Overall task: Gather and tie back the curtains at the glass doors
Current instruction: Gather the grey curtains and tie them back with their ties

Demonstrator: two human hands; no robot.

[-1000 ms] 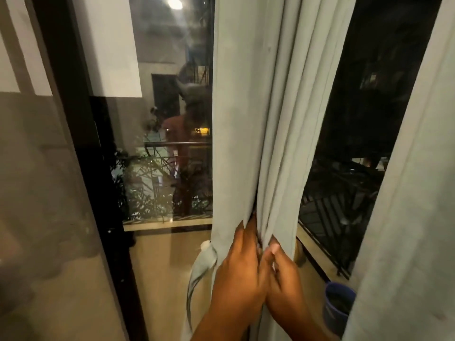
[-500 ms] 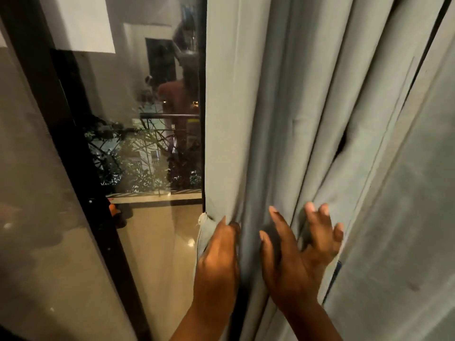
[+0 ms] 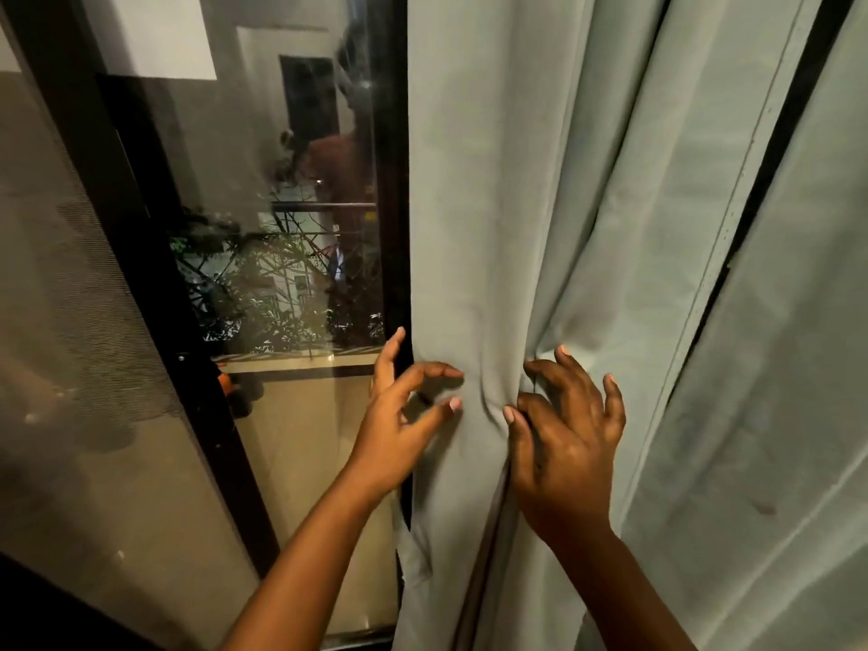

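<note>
pale grey-green curtain (image 3: 563, 227) hangs in folds over the right part of a glass door (image 3: 282, 227). left hand (image 3: 399, 415) sits at the curtain's left edge, fingers spread and curved, holding nothing. right hand (image 3: 568, 434) presses a bunched fold with spread, bent fingers. a dark door frame (image 3: 155, 274) stands left of them.
</note>
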